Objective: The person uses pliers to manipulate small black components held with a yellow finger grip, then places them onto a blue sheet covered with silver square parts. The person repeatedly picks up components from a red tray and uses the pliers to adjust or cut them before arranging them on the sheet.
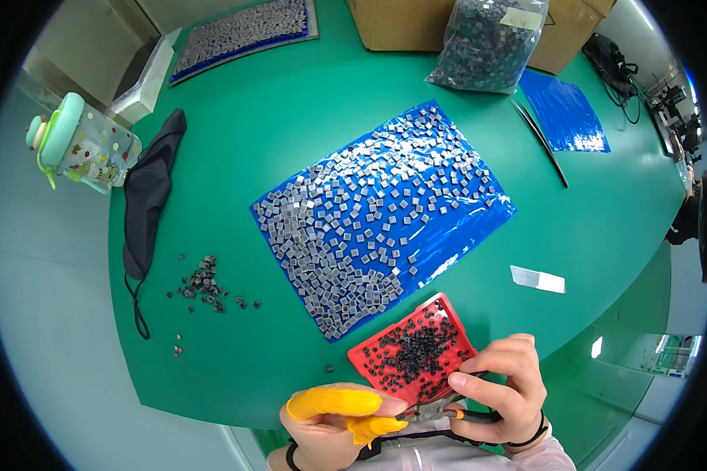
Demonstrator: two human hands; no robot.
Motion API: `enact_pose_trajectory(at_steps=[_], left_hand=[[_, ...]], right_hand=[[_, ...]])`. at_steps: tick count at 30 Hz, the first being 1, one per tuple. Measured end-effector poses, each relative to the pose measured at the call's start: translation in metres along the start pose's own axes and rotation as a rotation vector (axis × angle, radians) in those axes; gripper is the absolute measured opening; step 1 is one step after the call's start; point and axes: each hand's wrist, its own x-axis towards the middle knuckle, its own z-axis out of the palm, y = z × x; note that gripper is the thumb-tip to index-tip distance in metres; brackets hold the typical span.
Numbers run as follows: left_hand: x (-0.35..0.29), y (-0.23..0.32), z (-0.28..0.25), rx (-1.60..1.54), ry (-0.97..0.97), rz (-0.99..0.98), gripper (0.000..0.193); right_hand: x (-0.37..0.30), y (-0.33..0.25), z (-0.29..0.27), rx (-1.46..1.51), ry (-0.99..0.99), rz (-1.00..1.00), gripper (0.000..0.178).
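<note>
Just below the red tray [452,312], at the bottom of the view, my two hands are close together. My left hand [330,424] has yellow coverings on its thumb and finger, which are pinched together on a tiny dark piece [401,417]. My right hand [511,385] grips a slim hand tool [479,417] with a dark handle and an orange band. Its metal end points left toward the pinched piece; the exact tip is hard to make out. Many small black parts [418,352] lie heaped and scattered in the tray.
Small grey square pieces [298,235] cover much of a blue sheet [456,243]. Tweezers [546,149], another blue sheet [565,110], a filled bag [491,47] and a cardboard box [401,23] lie beyond. A dark pouch [148,196], cup [86,149] and loose pieces [204,281] are left.
</note>
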Motion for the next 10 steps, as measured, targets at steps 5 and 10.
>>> enact_pose_trajectory(at_steps=[5,10], left_hand=[[0.012,-0.002,-0.013,0.143,-0.254,0.027,0.035],[0.020,0.012,0.011,0.164,-0.172,0.182,0.023]], right_hand=[[-0.004,0.002,-0.003,-0.031,0.014,0.005,0.050],[-0.005,0.004,-0.001,-0.053,0.017,-0.045,0.053]])
